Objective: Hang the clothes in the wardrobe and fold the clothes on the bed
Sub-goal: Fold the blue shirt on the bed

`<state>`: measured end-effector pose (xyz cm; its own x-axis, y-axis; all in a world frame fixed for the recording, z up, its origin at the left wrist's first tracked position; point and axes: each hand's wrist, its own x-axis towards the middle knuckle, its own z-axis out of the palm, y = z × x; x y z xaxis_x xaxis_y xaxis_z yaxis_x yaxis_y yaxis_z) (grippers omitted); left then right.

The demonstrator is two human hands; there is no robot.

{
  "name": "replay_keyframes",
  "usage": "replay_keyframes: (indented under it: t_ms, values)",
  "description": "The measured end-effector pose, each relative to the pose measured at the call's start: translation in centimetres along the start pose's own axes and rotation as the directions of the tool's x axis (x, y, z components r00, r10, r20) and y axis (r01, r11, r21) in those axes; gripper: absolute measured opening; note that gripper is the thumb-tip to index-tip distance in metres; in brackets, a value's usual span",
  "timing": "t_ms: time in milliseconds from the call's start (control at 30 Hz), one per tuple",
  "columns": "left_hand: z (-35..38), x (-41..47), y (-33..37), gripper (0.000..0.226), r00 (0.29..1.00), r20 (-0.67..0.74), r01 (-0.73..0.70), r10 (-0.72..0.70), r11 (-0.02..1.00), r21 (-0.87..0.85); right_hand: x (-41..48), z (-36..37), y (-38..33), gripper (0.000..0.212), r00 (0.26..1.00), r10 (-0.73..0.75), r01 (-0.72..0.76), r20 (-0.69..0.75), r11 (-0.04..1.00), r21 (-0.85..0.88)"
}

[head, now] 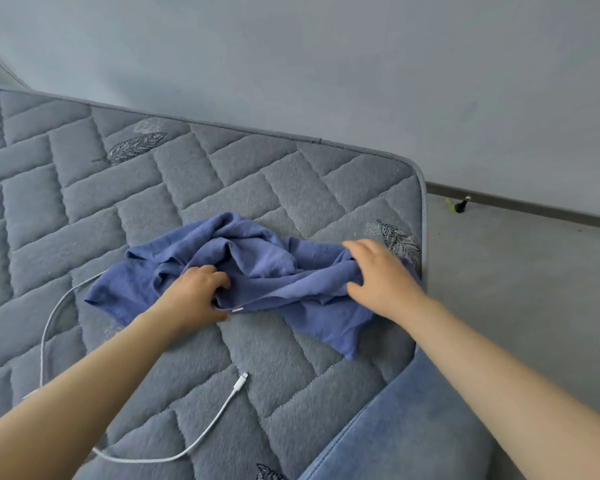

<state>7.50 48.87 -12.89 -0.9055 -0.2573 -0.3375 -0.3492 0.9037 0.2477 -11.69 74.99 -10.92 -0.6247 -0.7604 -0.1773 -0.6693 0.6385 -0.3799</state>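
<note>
A crumpled blue garment (257,261) lies on the grey quilted mattress (84,188) near its right corner. My left hand (196,292) grips the cloth at its near edge, fingers curled into a fold beside a small white label. My right hand (378,271) grips the garment's right end, fingers bent over bunched fabric close to the mattress edge. No wardrobe is in view.
A white charging cable (201,431) loops across the mattress in front of the garment and under my left arm. The blue bed frame edge (395,427) runs at the lower right. Grey floor (516,271) lies to the right, with a small doorstop (461,205) by the wall.
</note>
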Motion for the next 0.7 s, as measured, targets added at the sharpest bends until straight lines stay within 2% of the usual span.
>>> replay_keyframes:
  t_ms: [67,133,267,333,400,467,533,567,633,700]
  values:
    - [0.3,-1.2,-1.4,0.039,0.998,-0.056,-0.016,0.021,0.997,0.081,0.5,0.9,-1.6,0.068,0.988,-0.139,0.147,0.071,0.981,-0.130]
    - [0.0,-2.1,-2.4,0.040,0.995,-0.084,-0.035,0.045,0.992,0.119,0.7,1.8,-2.7,0.066,0.978,-0.181,0.200,0.103,0.953,-0.228]
    - [-0.4,-2.9,-3.7,0.040,0.971,-0.144,-0.165,0.193,0.969,0.185,0.2,2.8,-2.7,0.058,0.981,-0.191,0.193,0.039,0.934,-0.299]
    - [-0.3,-2.7,-4.0,0.041,0.964,-0.170,-0.165,0.203,0.962,0.217,-0.6,2.8,-2.5,0.048,0.971,-0.238,0.234,0.022,0.930,-0.285]
    - [-0.2,-2.4,-4.2,0.040,0.965,-0.196,-0.134,0.176,0.968,0.210,-1.7,2.9,-2.5,0.036,0.934,-0.354,0.324,-0.043,0.893,-0.314]
    - [-0.3,-2.0,-3.9,0.026,0.960,-0.218,-0.129,0.176,0.969,0.211,-2.3,3.1,-2.5,0.025,0.905,-0.414,0.348,-0.098,0.852,-0.392]
    - [-0.5,-1.8,-3.5,0.006,0.946,-0.253,-0.145,0.201,0.964,0.223,-2.3,2.9,-2.5,0.007,0.921,-0.371,0.295,-0.121,0.864,-0.407]
    - [-0.7,-1.8,-3.4,0.009,0.942,-0.265,-0.148,0.204,0.965,0.216,-2.0,2.5,-2.5,0.008,0.941,-0.309,0.236,-0.136,0.890,-0.389]
    - [-1.2,-1.8,-3.4,0.032,0.932,-0.313,-0.145,0.185,0.979,0.146,-1.5,1.5,-2.4,0.005,0.970,-0.160,0.099,-0.182,0.947,-0.305]
    - [-2.2,-1.8,-3.1,0.031,0.908,-0.402,-0.101,0.120,0.993,0.069,-1.2,0.4,-2.5,0.017,0.964,-0.027,-0.018,-0.266,0.986,-0.166]
